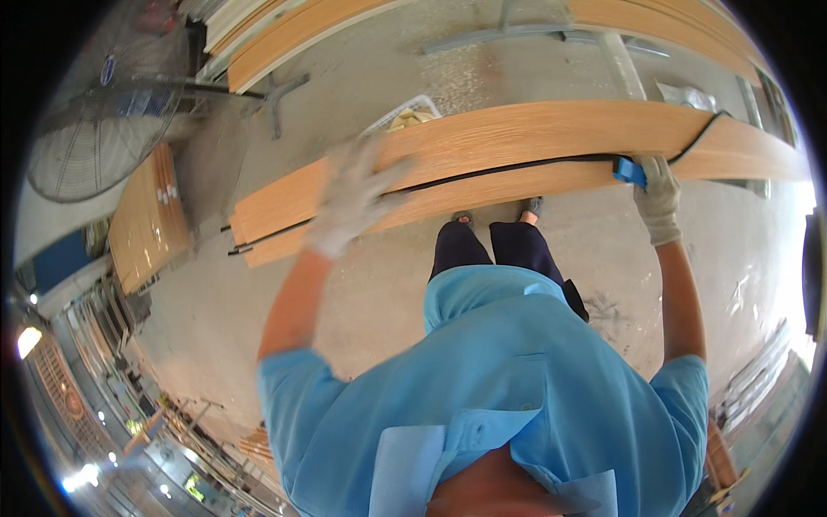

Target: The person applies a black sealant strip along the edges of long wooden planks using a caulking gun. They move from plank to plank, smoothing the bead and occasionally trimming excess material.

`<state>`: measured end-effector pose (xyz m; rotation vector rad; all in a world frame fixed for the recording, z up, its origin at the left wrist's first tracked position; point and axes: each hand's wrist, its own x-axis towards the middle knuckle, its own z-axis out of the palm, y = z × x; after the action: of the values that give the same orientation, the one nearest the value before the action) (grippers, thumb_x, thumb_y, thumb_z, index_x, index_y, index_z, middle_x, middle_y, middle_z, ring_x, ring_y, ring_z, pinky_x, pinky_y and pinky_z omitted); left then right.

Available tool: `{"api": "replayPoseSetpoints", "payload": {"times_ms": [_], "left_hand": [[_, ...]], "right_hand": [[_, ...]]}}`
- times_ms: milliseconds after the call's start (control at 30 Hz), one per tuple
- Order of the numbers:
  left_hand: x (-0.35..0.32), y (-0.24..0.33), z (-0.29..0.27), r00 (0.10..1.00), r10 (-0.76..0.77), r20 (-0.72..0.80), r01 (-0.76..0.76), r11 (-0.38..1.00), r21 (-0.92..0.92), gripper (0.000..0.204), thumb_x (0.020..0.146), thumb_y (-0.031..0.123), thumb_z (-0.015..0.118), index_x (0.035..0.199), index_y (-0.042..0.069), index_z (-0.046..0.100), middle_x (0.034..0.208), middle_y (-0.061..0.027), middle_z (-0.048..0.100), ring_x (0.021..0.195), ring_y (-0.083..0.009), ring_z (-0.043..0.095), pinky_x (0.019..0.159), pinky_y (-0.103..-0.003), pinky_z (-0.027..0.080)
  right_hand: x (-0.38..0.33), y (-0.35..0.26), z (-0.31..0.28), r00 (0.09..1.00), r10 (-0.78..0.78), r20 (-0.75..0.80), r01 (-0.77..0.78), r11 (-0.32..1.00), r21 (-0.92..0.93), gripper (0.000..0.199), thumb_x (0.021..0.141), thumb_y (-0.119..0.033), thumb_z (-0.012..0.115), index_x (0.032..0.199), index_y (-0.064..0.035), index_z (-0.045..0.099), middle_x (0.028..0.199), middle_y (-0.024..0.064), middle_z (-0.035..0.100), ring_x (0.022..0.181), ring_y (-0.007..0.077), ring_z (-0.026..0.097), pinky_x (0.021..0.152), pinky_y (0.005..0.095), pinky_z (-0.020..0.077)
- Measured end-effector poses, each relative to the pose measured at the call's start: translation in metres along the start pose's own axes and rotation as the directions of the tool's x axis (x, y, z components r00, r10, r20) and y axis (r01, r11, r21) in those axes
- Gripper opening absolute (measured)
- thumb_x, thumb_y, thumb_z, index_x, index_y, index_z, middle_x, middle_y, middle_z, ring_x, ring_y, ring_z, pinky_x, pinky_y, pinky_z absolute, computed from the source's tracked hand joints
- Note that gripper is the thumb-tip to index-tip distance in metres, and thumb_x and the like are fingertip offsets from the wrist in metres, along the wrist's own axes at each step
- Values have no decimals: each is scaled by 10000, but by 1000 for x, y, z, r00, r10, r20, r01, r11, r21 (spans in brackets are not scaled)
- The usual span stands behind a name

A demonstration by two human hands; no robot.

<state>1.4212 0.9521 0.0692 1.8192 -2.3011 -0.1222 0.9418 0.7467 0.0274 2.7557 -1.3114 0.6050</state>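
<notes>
Two gloved hands: left hand (355, 194) flat on plank (517, 142), right hand (659, 194) gripping blue tool (630, 171).

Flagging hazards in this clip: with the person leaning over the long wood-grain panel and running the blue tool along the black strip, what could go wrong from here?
1. The left hand is motion-blurred over the wood-grain panel; if it does not steady the panel, it might shift on its supports.
2. The right hand works the blue tool at the black strip; a slip could pull the strip out of line or pinch gloved fingers.
3. The strip's loose end overhangs the panel's left end and could snag.
</notes>
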Motion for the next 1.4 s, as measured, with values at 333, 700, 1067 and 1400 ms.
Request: {"api": "replayPoseSetpoints", "payload": {"times_ms": [333, 700, 1067, 1400], "left_hand": [[-52, -50, -2, 1000, 18, -12, -15, 982, 186, 508, 884, 521, 683, 1354, 328, 666, 1444, -230, 462, 1288, -443, 455, 1092, -590, 380], [-16, -20, 6, 999, 29, -25, -23, 979, 203, 469, 860, 504, 714, 1310, 372, 687, 1441, -247, 429, 1326, -447, 416, 1107, -646, 337], [70, 42, 20, 984, 166, -57, -163, 985, 65, 374, 872, 473, 710, 1218, 332, 738, 1367, -248, 472, 1240, -437, 467, 1019, -593, 378], [168, 128, 44, 991, 134, -8, -134, 989, -55, 425, 839, 428, 754, 1259, 369, 720, 1395, -239, 473, 1302, -449, 448, 1079, -589, 342]], "right_hand": [[5, -8, -4, 1000, 20, 5, -20, 1000, -5, 304, 767, -58, 721, 1052, -154, 675, 982, 53, 672, 833, 296, 694, 716, 406, 565], [2, -8, 5, 1000, -9, -25, 8, 998, -59, 231, 745, -259, 714, 972, -231, 681, 883, 22, 621, 795, 230, 666, 647, 409, 500], [7, -11, -7, 1000, -19, -3, 19, 989, 143, 264, 709, -196, 744, 951, -161, 643, 853, 41, 610, 765, 254, 668, 688, 393, 527], [25, -10, -26, 949, -47, 312, 2, 990, 142, 188, 806, -150, 672, 992, -136, 647, 924, 59, 636, 869, 252, 694, 725, 392, 553]]}}
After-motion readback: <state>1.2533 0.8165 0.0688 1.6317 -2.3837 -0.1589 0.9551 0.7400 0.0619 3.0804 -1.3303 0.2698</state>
